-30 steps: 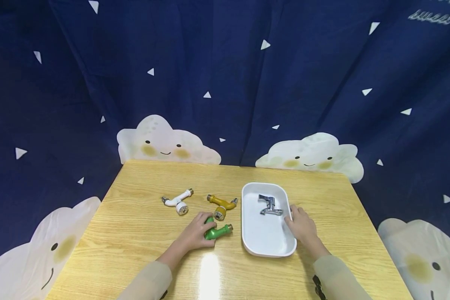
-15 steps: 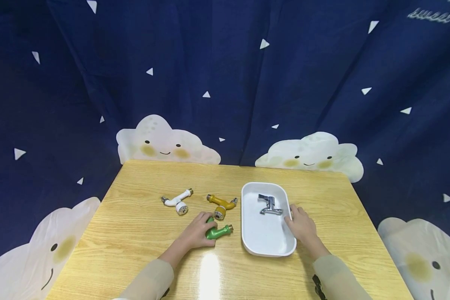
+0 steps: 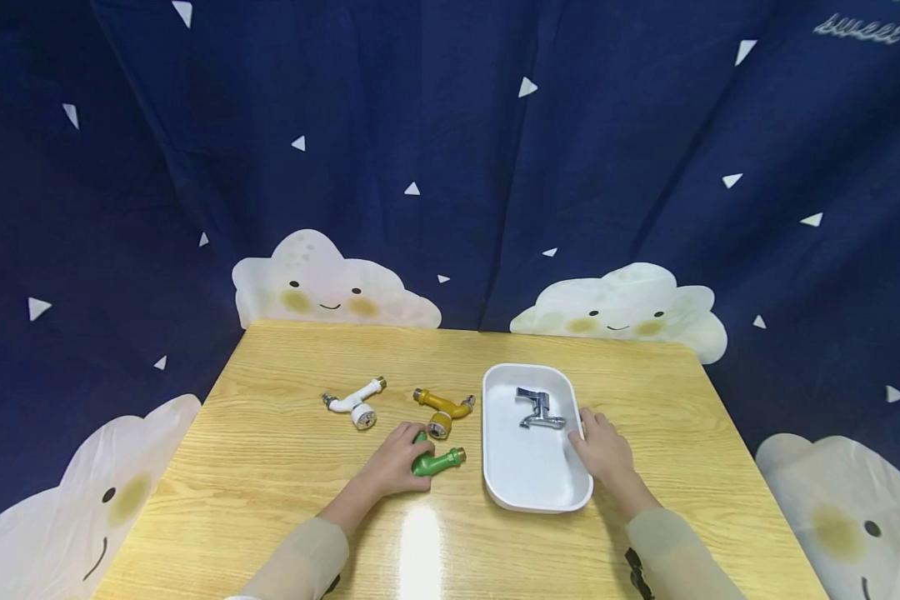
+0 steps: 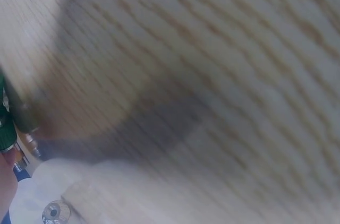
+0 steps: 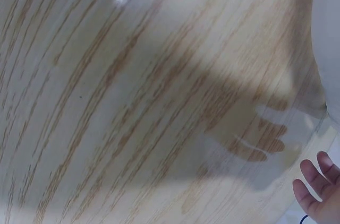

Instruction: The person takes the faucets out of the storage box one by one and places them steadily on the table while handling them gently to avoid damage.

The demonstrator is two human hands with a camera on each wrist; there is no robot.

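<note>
My left hand [image 3: 394, 463] grips a green faucet [image 3: 441, 462] on the table, its brass-coloured threaded end pointing right. The palm and fingers hide part of it; the left wrist view shows only a green piece [image 4: 6, 131] at its left edge. A white rectangular basin [image 3: 525, 487] stands to the right, with a chrome faucet [image 3: 543, 422] lying inside. My right hand [image 3: 604, 451] holds the basin's right rim, thumb over the edge. In the right wrist view several fingers [image 5: 313, 179] hang loosely beside the basin's wall.
A yellow faucet [image 3: 450, 407] lies just behind the green one. Farther left lies a white faucet [image 3: 356, 402]. The wooden table [image 3: 270, 467] ends at a dark blue curtain [image 3: 450, 150] printed with clouds.
</note>
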